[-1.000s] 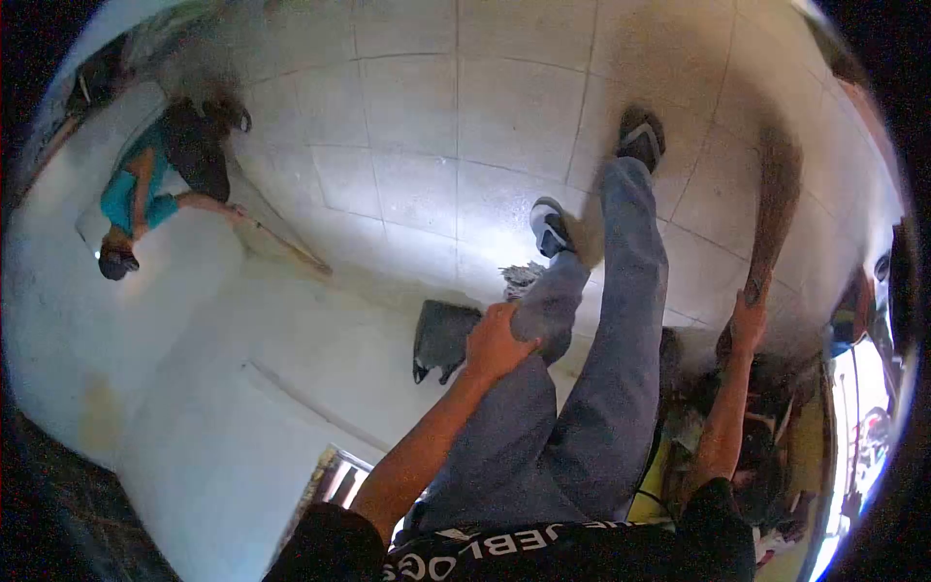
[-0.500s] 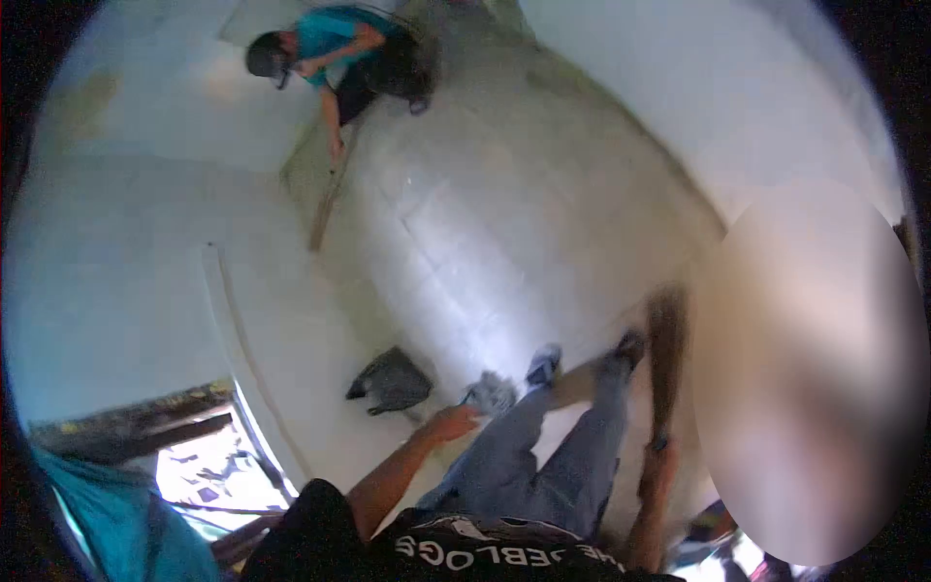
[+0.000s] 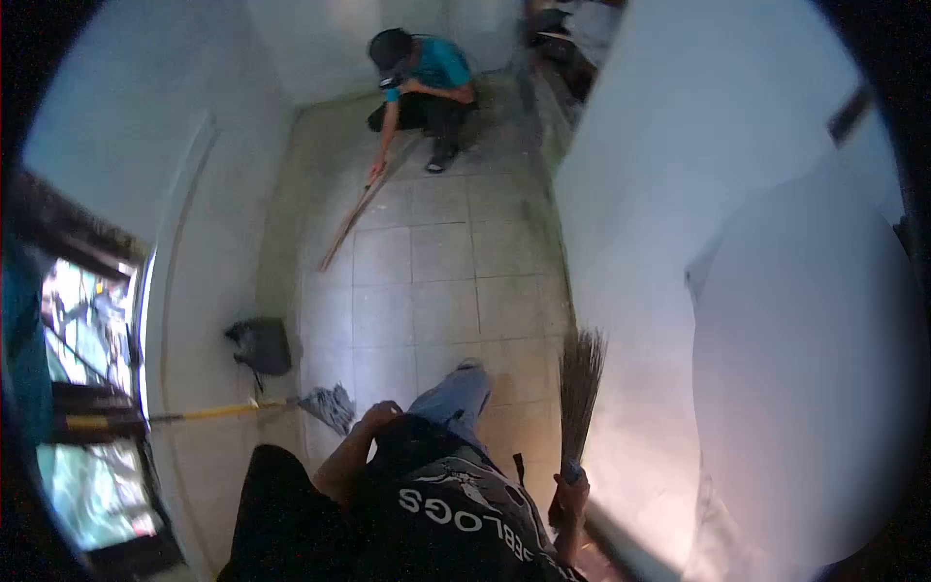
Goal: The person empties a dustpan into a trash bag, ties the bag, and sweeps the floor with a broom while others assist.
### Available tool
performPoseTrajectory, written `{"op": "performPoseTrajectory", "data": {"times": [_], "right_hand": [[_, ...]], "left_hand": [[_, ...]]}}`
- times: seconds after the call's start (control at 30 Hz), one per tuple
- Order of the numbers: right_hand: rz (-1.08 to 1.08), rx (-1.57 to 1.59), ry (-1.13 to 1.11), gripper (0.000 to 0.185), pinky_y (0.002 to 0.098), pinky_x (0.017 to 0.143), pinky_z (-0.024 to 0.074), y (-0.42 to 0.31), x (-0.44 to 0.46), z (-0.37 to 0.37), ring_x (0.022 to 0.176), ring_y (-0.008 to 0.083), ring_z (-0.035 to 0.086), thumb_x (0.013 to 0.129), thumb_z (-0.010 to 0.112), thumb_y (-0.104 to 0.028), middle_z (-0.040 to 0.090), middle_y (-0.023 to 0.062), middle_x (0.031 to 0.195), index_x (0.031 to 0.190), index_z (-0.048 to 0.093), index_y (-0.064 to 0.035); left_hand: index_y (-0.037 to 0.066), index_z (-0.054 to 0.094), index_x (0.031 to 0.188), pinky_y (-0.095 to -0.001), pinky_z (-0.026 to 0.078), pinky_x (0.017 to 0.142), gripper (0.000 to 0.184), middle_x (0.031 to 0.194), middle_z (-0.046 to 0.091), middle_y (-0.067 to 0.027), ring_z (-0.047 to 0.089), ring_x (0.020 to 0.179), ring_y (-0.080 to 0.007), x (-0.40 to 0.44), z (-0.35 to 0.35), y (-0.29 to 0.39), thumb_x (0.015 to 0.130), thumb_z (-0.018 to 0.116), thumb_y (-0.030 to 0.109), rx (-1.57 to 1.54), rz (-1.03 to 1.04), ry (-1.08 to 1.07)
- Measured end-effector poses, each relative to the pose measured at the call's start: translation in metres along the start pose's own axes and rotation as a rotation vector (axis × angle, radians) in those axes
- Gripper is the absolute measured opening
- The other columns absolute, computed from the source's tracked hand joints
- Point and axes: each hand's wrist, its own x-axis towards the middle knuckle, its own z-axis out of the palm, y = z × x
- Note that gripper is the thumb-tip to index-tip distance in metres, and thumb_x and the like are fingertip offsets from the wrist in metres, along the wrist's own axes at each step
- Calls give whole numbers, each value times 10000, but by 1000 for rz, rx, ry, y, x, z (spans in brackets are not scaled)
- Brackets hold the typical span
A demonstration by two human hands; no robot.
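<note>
Bristles up, a stick broom (image 3: 580, 388) stands at my right side, and my right hand (image 3: 570, 497) is wrapped round its bound lower end. My left hand (image 3: 380, 417) hangs beside my hip with its fingers loose; I see nothing in it. Close to that hand lies the grey stringy head of a mop (image 3: 330, 407). Its yellow handle (image 3: 228, 411) slants left toward the window opening. My jeans leg (image 3: 456, 393) and one foot are on the tiles below me.
A crouching person (image 3: 427, 82) at the far end holds a long thin wooden strip (image 3: 349, 223) against the tiled floor (image 3: 441, 252). A dark grey bag-like object (image 3: 262, 346) is by the left wall. Walls stand close on both sides; a doorway with piled items (image 3: 572, 44) is at the back.
My view has turned, so the room appears straighter. The broom stays in my right hand, now bristles up and sharper. The mop handle has come into view. The co-worker still crouches with the strip.
</note>
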Motion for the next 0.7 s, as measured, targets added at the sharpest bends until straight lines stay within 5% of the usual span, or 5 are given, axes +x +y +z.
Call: {"op": "performPoseTrajectory", "data": {"times": [0.3, 0.43, 0.5, 0.53, 0.7], "right_hand": [[-171, 134, -71, 510, 360, 793, 473, -133, 200, -24, 877, 221, 592, 702, 747, -179, 642, 114, 986, 1134, 564, 20], [-213, -62, -194, 478, 338, 782, 467, -184, 305, -22, 841, 194, 571, 713, 747, -177, 632, 75, 949, 1111, 569, 17], [-376, 57, -247, 401, 340, 759, 462, -189, 365, -6, 805, 196, 569, 749, 716, -205, 627, 77, 914, 1055, 584, 17], [-359, 65, -334, 377, 342, 735, 460, -205, 388, -4, 791, 190, 569, 763, 700, -221, 624, 77, 889, 1036, 590, 14], [-235, 34, -714, 287, 313, 603, 436, -301, 481, 28, 631, 154, 547, 787, 676, -266, 590, 44, 713, 884, 607, -5]], "left_hand": [[97, 641, 1082, -433, 458, 896, 416, 1076, 649, -118, 599, 1049, -289, 168, -10, 50, 761, 631, 362, -16, -564, -305], [41, 559, 1187, -441, 407, 984, 539, 1223, 556, -198, 512, 1161, -352, 331, -195, 144, 888, 446, 475, 49, -227, -290], [8, 569, 1075, -479, 454, 847, 468, 1002, 631, -197, 599, 957, -359, 408, -233, 177, 932, 420, 428, 96, 142, 523], [28, 588, 1059, -429, 478, 824, 403, 1040, 610, -188, 596, 960, -324, 384, -308, 252, 916, 484, 390, -349, -58, 486], [41, 579, 1087, -445, 472, 801, 365, 1001, 623, -174, 605, 897, -325, 383, -402, 335, 883, 548, 342, -494, 137, 570]]}}
